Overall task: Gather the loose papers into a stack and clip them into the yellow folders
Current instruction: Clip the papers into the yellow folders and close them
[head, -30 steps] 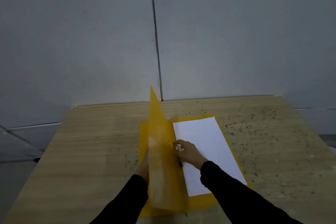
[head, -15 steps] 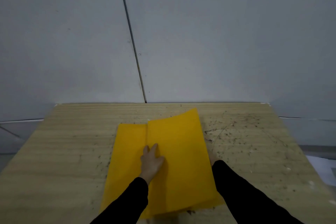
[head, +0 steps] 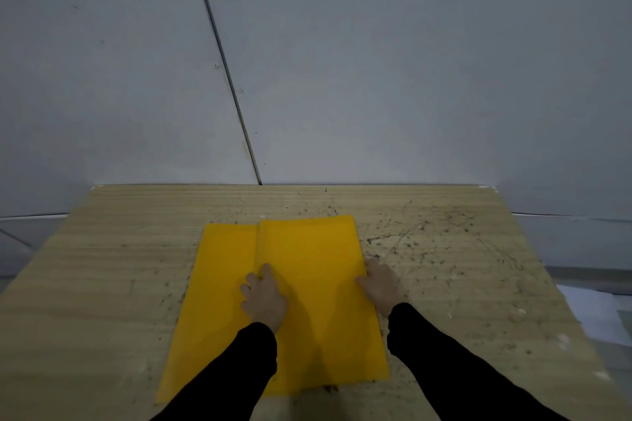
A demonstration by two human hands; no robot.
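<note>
- container: top folder [head: 318, 311], yellow, lies shut and flat in the middle of the wooden table [head: 102, 284]. its contents are hidden by the cover.
- it overlaps the right part of a lower folder [head: 212, 301], also yellow and flat on the table. what that one holds is not visible.
- count: folders 2, hands 2, and some white paper [head: 588, 314] past the table's right edge, number unclear.
- left hand [head: 265, 299]: fingers spread and straight, pressing down on the top folder's cover near its left edge.
- right hand [head: 379, 284]: at the top folder's right edge, thumb on the cover. cannot tell whether the fingers curl under the edge.
- change: 1.0 s ago the cover stood upright and a white sheet showed inside. now the cover is down and the sheet is out of sight.
</note>
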